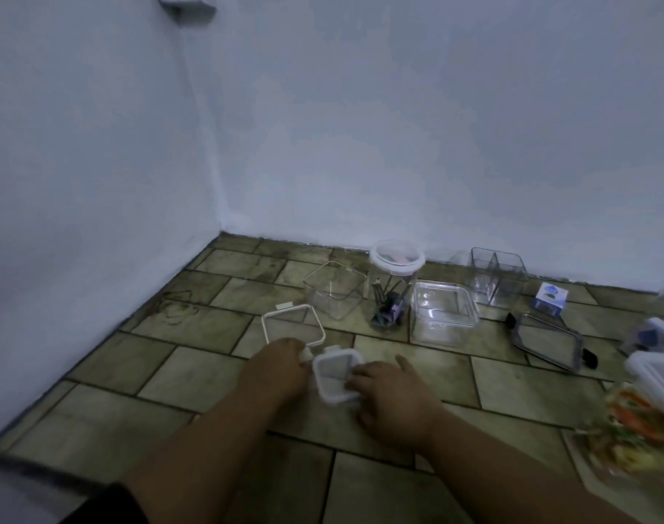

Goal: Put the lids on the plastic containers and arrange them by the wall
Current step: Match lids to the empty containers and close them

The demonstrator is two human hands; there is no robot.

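Both hands hold 1 small square lid [335, 377] at the near centre of the tiled floor [172, 366]. The left hand [281, 363] pinches its left clip with curled fingers, and the right hand [393, 397] grips its right edge, thumb lifted. Just beyond lies 1 beige-rimmed lid [292, 324]; farther off, near the wall [398, 145], stand an open square container [334, 293], a lidded round jar [395, 285], a low clear container [444, 315] and a divided container [497, 277].

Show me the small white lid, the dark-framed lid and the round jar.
small white lid [335, 372]: head view, its clear centre panel.
dark-framed lid [545, 341]: head view, its clear middle.
round jar [396, 257]: head view, the lid on top.
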